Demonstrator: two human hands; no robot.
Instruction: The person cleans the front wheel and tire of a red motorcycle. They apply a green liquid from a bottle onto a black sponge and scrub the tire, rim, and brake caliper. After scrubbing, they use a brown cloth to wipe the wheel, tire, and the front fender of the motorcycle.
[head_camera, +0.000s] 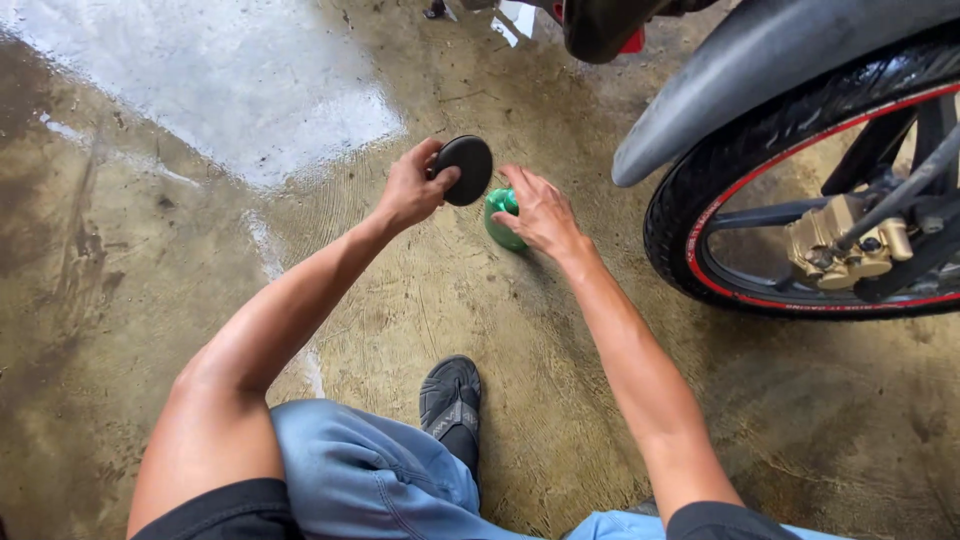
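Left hand (412, 188) up, fingers clamped round a black pad (464, 169), just beside the right. Right hand (540, 213) spread open over a green tub (501, 218) on the floor (420, 300) beneath it, wheel (800, 190) to its right.

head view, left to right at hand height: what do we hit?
Wet patch on the concrete floor → left hand → black round pad it holds → green container on the floor → right hand on it → motorcycle wheel with gold brake caliper.
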